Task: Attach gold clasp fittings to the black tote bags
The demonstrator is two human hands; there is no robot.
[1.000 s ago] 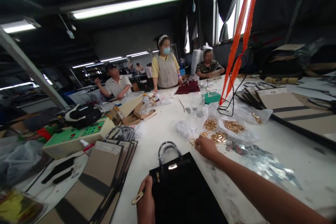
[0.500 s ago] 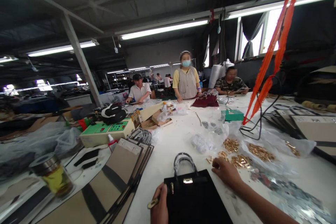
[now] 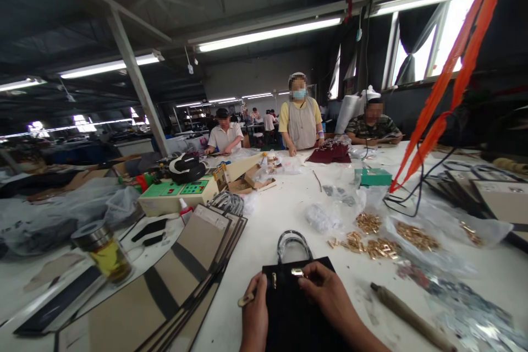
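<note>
A black handbag [image 3: 291, 308] with a clear-wrapped handle [image 3: 292, 241] lies flat on the white table in front of me. My left hand [image 3: 254, 316] grips its left edge and pinches a small gold metal piece [image 3: 246, 300]. My right hand [image 3: 328, 297] rests on the bag's top, fingers closed at the gold clasp [image 3: 297, 272]. Whether anything is in those fingers is hidden.
Piles of gold hardware [image 3: 373, 242] in plastic lie to the right, beside a brown rod-shaped tool [image 3: 408, 314]. Stacked brown bags [image 3: 181, 280] and a jar [image 3: 103, 253] are left. A green-topped machine [image 3: 177, 195] stands beyond. Three people work at the far end. Orange straps [image 3: 449, 71] hang right.
My right hand has left the gold hardware pile and come back onto the bag's clasp. The camera has tilted and shifted; my left hand still holds the bag's edge.
</note>
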